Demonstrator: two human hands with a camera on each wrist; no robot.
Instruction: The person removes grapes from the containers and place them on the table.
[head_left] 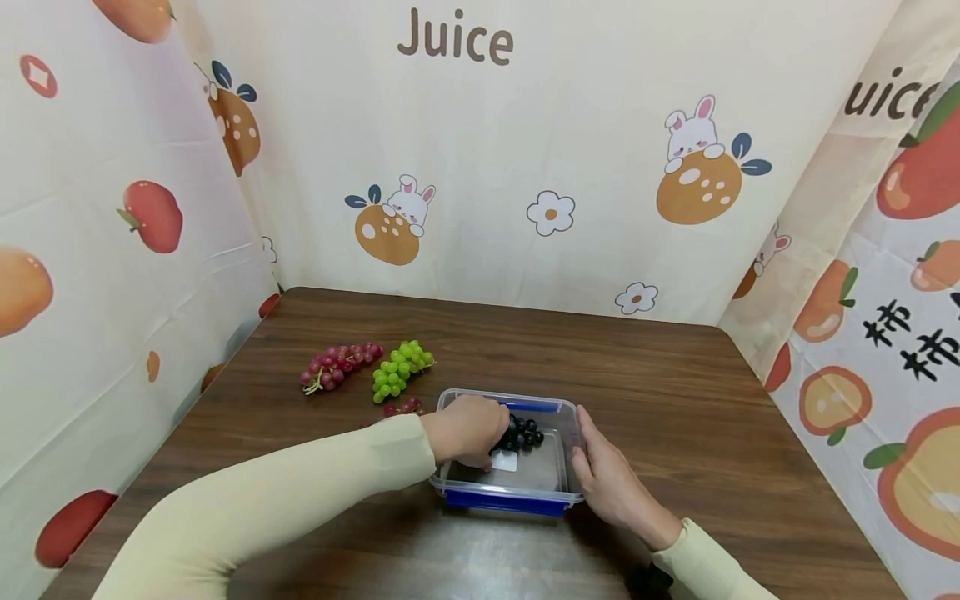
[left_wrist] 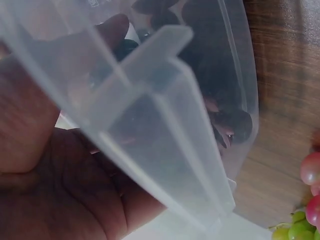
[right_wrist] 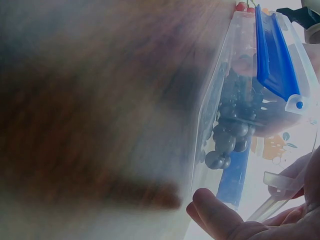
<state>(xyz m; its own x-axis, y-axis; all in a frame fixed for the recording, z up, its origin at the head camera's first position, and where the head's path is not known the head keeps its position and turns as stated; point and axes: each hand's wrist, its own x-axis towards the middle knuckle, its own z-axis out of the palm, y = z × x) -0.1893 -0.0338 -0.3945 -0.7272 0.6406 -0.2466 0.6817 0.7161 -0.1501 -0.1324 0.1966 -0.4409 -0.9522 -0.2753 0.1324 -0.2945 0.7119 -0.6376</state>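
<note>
A clear plastic food container (head_left: 555,477) with blue clasps stands lidless on the table. Inside it lies a bunch of black grapes (head_left: 528,436), partly covered by my left hand (head_left: 471,427). That hand reaches over the container's left wall and grips the bunch; its fingertips are partly hidden. Through the cloudy wall in the left wrist view, dark grapes (left_wrist: 235,125) show beside the fingers. My right hand (head_left: 611,471) holds the container's right wall, thumb at the rim and fingers along the outside. In the right wrist view the black grapes (right_wrist: 225,142) rest low in the container.
Left of the container lie a bunch of red grapes (head_left: 341,365) and a bunch of green grapes (head_left: 401,369). More red grapes (head_left: 405,407) show partly behind the left forearm. A printed fabric curtain (head_left: 480,167) surrounds the brown wooden table (head_left: 645,367) behind and at both sides.
</note>
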